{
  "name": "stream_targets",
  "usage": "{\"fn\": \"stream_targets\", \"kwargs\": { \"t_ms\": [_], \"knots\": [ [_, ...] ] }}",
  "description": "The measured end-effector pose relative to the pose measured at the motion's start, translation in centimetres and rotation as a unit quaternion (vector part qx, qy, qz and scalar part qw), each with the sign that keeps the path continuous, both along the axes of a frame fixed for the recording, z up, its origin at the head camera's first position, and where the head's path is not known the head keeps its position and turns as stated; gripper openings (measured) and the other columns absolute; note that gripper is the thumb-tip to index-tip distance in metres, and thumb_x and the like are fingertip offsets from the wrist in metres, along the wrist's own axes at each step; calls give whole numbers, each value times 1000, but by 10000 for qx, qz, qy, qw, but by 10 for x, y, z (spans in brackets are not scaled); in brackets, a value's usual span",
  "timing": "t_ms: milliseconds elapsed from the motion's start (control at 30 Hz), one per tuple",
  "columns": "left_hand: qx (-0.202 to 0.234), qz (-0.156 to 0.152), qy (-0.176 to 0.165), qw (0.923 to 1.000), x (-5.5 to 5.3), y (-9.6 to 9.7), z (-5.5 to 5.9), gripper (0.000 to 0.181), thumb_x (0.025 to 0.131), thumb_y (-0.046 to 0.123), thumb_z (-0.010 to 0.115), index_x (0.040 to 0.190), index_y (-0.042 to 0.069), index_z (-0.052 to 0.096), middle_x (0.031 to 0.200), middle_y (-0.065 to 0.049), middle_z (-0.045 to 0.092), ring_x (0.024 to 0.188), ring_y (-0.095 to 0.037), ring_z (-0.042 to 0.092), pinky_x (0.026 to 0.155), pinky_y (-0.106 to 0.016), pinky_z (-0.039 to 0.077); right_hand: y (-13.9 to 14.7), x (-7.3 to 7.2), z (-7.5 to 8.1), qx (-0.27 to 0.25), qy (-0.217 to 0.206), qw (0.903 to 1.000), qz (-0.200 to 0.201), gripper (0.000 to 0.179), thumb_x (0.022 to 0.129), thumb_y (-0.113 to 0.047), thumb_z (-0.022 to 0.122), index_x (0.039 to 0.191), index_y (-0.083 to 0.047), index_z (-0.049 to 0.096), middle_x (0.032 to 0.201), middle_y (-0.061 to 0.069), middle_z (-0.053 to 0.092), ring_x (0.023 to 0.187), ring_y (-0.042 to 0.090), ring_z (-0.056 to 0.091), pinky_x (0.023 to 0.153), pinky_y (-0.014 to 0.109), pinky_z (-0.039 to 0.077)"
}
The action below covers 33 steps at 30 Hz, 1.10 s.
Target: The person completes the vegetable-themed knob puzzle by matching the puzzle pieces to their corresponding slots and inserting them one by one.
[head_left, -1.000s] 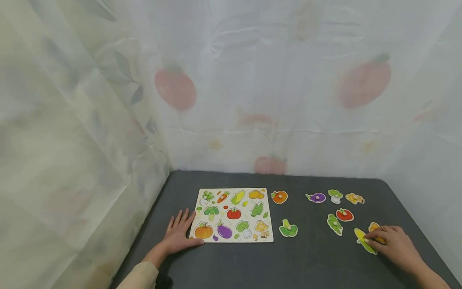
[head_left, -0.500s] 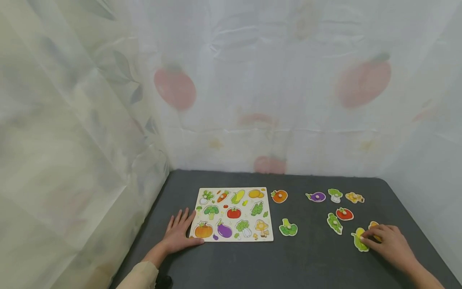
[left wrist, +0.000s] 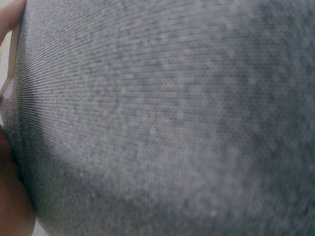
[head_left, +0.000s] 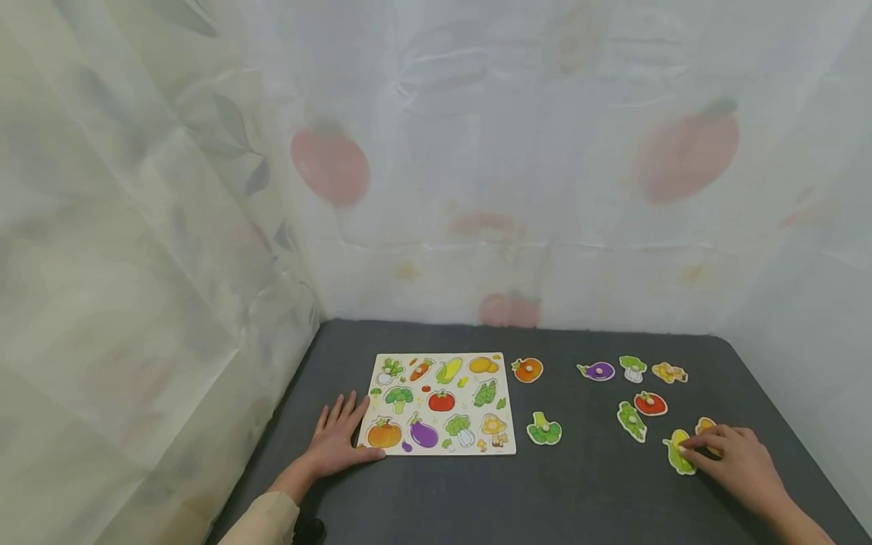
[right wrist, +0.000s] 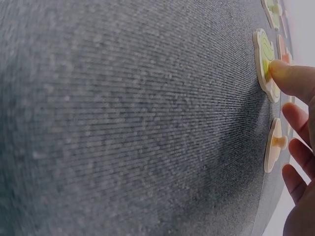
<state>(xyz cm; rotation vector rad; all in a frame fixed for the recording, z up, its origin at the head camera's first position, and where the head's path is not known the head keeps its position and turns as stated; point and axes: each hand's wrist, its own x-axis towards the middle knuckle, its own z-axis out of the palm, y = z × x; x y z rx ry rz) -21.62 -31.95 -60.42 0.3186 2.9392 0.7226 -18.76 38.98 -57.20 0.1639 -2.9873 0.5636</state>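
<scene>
My left hand (head_left: 341,439) rests with spread fingers on the left edge of the vegetable puzzle board (head_left: 466,415), thumb at its lower corner. At the right, my right hand (head_left: 739,463) pinches the knob of a corn puzzle piece (head_left: 674,459). In the right wrist view the thumb presses that knob, while the corn piece (right wrist: 263,45) stays flat on the table. Partly hidden beneath the right hand is a yellow-orange piece (head_left: 705,424); the right wrist view shows its knob standing free of the fingers. The left wrist view holds mostly tabletop.
Between the hands lie a pumpkin piece (head_left: 527,370) and a broccoli piece (head_left: 543,430). Farther right are eggplant (head_left: 596,372), bok choy (head_left: 633,368), mushroom (head_left: 669,372), tomato (head_left: 650,404) and pea pod (head_left: 631,422) pieces. Printed curtains (head_left: 422,174) stand behind the dark table (head_left: 565,492).
The corn piece has turned and shifted slightly left under my right hand, mostly between the two earlier frames. My left hand and the board stay in place.
</scene>
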Motion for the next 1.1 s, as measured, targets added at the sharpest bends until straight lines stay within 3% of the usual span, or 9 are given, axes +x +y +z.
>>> {"fn": "stream_targets", "kwargs": {
  "t_ms": [533,800,1100],
  "knots": [
    [196,-61,83,9998,5,7,8,115,77,71,75,164,13,27,166,-27,16,152,-50,4,117,-67,-5,3,4,-7,24,166,9998,44,16,85,-41,83,87,-25,80,82,-6,53,92,35,51,76,56,38],
    [138,-51,59,9999,2,4,3,116,78,75,72,165,14,25,168,-24,14,154,-47,2,118,-65,-7,3,0,-5,-36,424,9987,271,9,86,-33,83,85,-27,76,95,5,66,100,44,52,83,64,39],
    [-29,54,-98,9999,-1,0,2,119,76,78,71,165,15,22,170,-19,11,154,-45,1,119,-64,-6,-25,-19,13,-514,1247,9895,518,10,85,-22,85,85,-20,75,99,12,66,103,44,48,85,63,35]
  ]
}}
